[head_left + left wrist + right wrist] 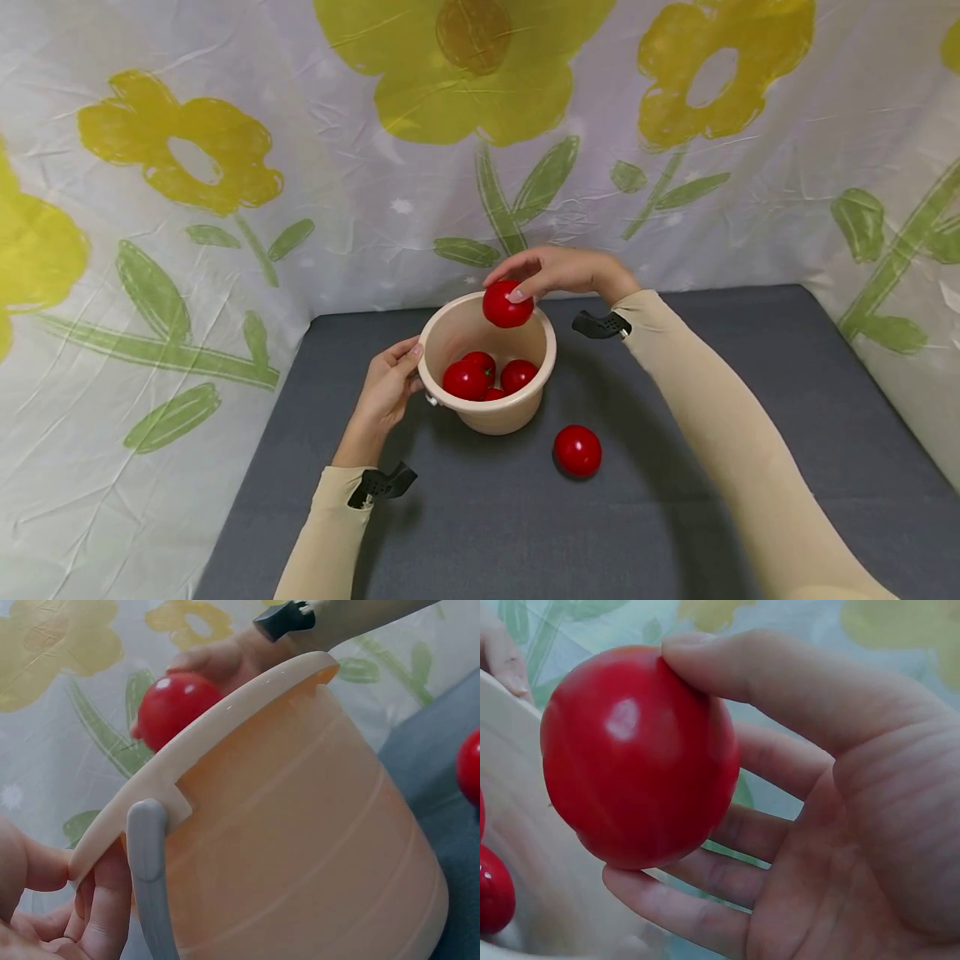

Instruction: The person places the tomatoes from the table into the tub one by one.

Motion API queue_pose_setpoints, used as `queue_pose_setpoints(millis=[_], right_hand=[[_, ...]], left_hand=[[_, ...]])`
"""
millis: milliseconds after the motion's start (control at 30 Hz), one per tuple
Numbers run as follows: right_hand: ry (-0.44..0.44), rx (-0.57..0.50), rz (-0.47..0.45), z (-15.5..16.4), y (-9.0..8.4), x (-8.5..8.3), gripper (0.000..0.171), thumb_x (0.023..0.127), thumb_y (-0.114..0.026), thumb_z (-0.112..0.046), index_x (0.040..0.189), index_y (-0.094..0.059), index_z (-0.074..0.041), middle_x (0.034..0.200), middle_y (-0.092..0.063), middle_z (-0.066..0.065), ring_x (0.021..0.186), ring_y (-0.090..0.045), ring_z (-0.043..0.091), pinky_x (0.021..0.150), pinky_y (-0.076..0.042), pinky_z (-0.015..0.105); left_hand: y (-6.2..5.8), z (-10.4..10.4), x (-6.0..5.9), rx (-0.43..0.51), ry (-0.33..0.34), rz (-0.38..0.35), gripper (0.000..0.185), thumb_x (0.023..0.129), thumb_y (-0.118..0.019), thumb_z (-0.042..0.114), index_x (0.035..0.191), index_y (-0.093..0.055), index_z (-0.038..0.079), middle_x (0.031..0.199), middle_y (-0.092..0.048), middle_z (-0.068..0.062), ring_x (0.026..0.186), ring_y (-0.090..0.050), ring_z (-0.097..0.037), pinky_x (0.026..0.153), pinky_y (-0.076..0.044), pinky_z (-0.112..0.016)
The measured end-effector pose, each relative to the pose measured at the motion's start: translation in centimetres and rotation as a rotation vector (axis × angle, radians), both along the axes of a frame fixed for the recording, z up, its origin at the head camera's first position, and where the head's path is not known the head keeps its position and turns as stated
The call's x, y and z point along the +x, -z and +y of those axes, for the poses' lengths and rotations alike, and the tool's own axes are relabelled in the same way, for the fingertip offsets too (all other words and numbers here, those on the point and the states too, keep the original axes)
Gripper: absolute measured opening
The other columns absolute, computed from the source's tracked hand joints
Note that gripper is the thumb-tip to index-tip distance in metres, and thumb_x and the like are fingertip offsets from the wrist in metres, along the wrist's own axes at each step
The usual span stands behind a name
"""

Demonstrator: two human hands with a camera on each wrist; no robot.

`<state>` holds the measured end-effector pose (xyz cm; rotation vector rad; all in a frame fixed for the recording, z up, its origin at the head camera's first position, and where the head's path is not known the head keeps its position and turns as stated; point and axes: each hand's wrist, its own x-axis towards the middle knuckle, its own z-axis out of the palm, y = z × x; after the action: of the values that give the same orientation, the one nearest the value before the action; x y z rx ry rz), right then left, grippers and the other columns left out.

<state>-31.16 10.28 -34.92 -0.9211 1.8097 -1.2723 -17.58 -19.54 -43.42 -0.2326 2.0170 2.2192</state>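
Observation:
My right hand (562, 271) holds a red tomato (507, 304) over the far side of a cream bucket (491, 421). In the right wrist view the thumb lies on top of that tomato (637, 757) and the fingers curl beneath and behind it. My left hand (390, 387) pinches the bucket's rim at its left side, thumb on one face and fingers on the other, as the left wrist view shows. Several tomatoes (465, 381) lie at the bottom of the bucket. Another tomato (577, 452) rests on the table, right of the bucket and nearer to me.
A dark grey cloth (480, 533) covers the table. Behind and at both sides hangs a white curtain (337, 208) printed with yellow flowers. A grey handle (150, 877) hangs down the bucket's side. Black straps (382, 483) sit on both wrists.

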Motion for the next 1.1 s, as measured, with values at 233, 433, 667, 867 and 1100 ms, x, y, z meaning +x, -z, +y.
queue_pose_setpoints(millis=[233,433,667,867,1100], right_hand=[[-0.032,-0.02,-0.016,-2.4,0.9,-0.6,0.046,0.095,-0.059,-0.013,0.141,-0.054,-0.011,0.134,-0.061,0.007,0.113,-0.059,0.021,0.08,-0.054,0.031],[-0.067,-0.023,-0.037,-4.5,1.1,-0.3,0.047,0.094,-0.06,-0.015,0.14,-0.054,-0.012,0.136,-0.059,0.008,0.12,-0.057,0.023,0.092,-0.056,0.036],[-0.115,0.017,-0.037,-6.5,1.7,0.3,0.049,0.093,-0.06,-0.013,0.141,-0.053,-0.01,0.134,-0.059,0.01,0.118,-0.055,0.023,0.091,-0.056,0.036],[-0.128,0.046,-0.04,-7.3,2.8,0.8,0.052,0.092,-0.065,-0.013,0.142,-0.053,-0.009,0.137,-0.058,0.01,0.12,-0.055,0.023,0.094,-0.055,0.035],[-0.124,0.042,-0.013,-7.5,3.3,1.1,0.051,0.091,-0.067,-0.013,0.14,-0.054,-0.01,0.138,-0.057,0.011,0.124,-0.054,0.024,0.096,-0.055,0.037]], left_hand=[[0.0,-0.4,0.2,-0.005,-0.003,-0.004,0.042,0.105,-0.047,0.013,0.143,-0.045,-0.004,0.145,-0.048,-0.025,0.1,-0.065,-0.012,0.066,-0.057,-0.019],[-0.1,-0.6,0.4,-0.001,-0.005,-0.003,0.043,0.105,-0.047,0.013,0.144,-0.044,-0.004,0.145,-0.048,-0.026,0.097,-0.065,-0.011,0.065,-0.057,-0.018],[-0.2,-0.6,0.5,-0.003,0.007,-0.003,0.043,0.105,-0.046,0.013,0.144,-0.043,-0.005,0.145,-0.047,-0.026,0.098,-0.064,-0.011,0.066,-0.057,-0.018],[-0.2,-0.7,0.6,-0.001,0.001,-0.013,0.043,0.105,-0.046,0.014,0.144,-0.043,-0.004,0.143,-0.048,-0.027,0.095,-0.065,-0.009,0.066,-0.057,-0.018],[-0.2,-0.7,0.8,0.006,0.001,-0.014,0.043,0.105,-0.046,0.014,0.144,-0.043,-0.004,0.143,-0.048,-0.027,0.096,-0.065,-0.008,0.067,-0.057,-0.019]])
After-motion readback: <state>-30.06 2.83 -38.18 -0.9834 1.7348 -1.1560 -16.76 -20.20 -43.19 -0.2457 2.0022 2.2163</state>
